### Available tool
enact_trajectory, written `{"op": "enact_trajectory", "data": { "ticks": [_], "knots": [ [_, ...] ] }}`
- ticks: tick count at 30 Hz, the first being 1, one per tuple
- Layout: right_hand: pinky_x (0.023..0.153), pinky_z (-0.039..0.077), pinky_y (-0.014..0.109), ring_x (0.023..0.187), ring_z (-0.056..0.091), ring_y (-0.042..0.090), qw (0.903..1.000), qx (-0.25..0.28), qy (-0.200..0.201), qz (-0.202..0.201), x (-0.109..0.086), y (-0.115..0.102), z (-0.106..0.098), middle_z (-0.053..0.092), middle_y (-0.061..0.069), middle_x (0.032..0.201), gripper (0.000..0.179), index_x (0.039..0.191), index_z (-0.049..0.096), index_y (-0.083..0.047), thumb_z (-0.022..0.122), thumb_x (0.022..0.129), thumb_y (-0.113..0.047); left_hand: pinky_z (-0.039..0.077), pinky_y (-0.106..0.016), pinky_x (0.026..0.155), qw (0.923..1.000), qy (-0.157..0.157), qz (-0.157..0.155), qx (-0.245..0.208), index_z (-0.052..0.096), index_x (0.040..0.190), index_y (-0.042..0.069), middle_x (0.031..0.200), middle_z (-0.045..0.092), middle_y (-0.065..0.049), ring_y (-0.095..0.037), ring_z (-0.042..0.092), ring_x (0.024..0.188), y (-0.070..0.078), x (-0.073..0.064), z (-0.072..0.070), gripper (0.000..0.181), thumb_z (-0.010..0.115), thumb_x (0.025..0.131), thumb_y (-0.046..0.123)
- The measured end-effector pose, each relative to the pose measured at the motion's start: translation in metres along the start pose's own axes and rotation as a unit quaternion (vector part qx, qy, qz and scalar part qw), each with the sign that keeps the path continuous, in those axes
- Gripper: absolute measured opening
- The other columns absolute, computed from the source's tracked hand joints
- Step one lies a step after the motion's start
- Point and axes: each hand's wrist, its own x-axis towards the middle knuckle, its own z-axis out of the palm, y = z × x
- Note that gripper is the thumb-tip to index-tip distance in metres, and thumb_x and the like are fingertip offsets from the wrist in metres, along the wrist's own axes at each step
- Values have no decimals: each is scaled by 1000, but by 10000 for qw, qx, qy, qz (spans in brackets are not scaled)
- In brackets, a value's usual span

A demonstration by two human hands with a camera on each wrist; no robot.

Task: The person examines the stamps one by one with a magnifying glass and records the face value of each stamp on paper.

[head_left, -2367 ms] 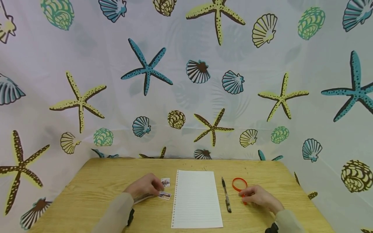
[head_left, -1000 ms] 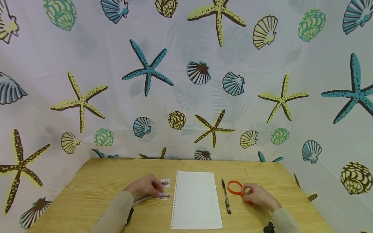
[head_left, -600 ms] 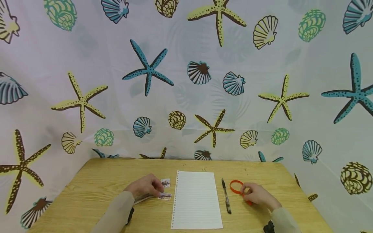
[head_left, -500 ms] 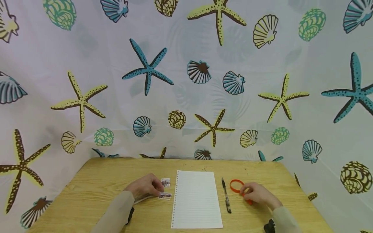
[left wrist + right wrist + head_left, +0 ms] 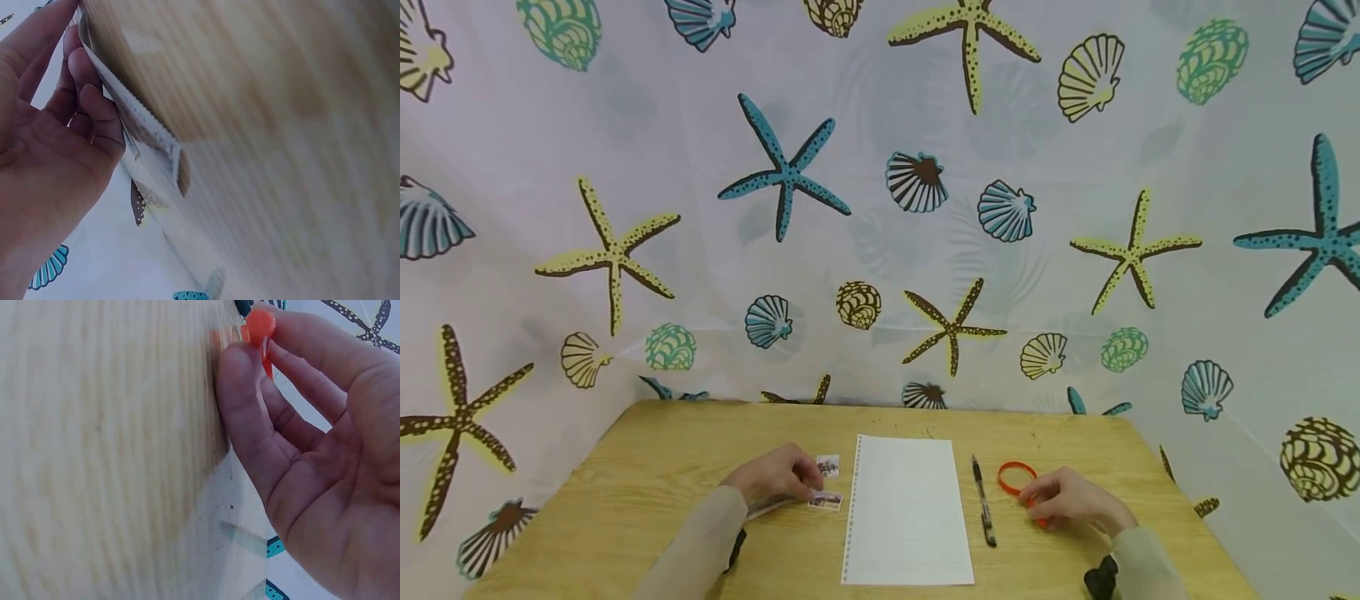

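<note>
My right hand [image 5: 1070, 498] pinches the handle of a red magnifying glass [image 5: 1002, 468], its round frame pointing away to the left. In the right wrist view, the handle's rounded red end [image 5: 260, 326] shows between thumb and fingers. My left hand [image 5: 777, 475] has curled fingers, with the fingertips pinching the left edge of a postage stamp [image 5: 827, 501]. Just beyond lies a second stamp [image 5: 828, 465]. Below the left hand, a pale strip with a toothed edge [image 5: 150, 122] stands slightly off the wood in the left wrist view; the fingertips are cut off there.
A lined, hole-punched sheet of paper [image 5: 908, 512] lies between the hands on the wooden table [image 5: 685, 450]. Right of it is a black-and-clear pen [image 5: 983, 504], close to the magnifying glass. A shell-and-starfish cloth [image 5: 865, 250] encloses the back and sides.
My right hand shifted the magnifying glass a little left, then back right, turning its handle slightly. My left hand keeps its place at the stamp. The head view has shifted slightly.
</note>
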Motion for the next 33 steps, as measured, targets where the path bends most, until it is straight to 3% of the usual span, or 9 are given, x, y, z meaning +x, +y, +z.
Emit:
{"op": "enact_trajectory", "data": {
  "ticks": [11,17,24,33],
  "knots": [
    [72,58,33,88,65,16,9994,12,247,-250,6,-10,8,67,17,112,42,123,64,6,74,87,-13,45,-27,65,9999,-60,50,-112,73,94,-1,81,62,-3,-14,50,71,-1,-4,-2,16,74,79,-3],
    [74,59,36,87,65,18,9986,148,361,-369,13,-17,17,66,19,108,45,127,61,7,73,87,-13,44,-27,64,9998,-90,175,-99,72,97,-3,81,62,-5,-13,49,70,0,-5,-2,16,73,81,-4],
    [73,59,36,84,67,19,9982,158,420,-396,22,-23,26,68,11,102,45,126,63,5,74,87,-15,44,-28,63,9998,-37,203,10,73,97,-2,78,62,-4,-14,49,69,4,-5,-2,16,73,81,-4],
    [74,59,37,85,69,18,9983,343,164,-452,31,-37,48,67,24,113,44,124,64,5,75,86,-14,43,-28,61,9998,11,95,-185,75,96,-1,82,66,-9,-13,48,67,5,-6,-1,16,73,80,-5]
  ]
}}
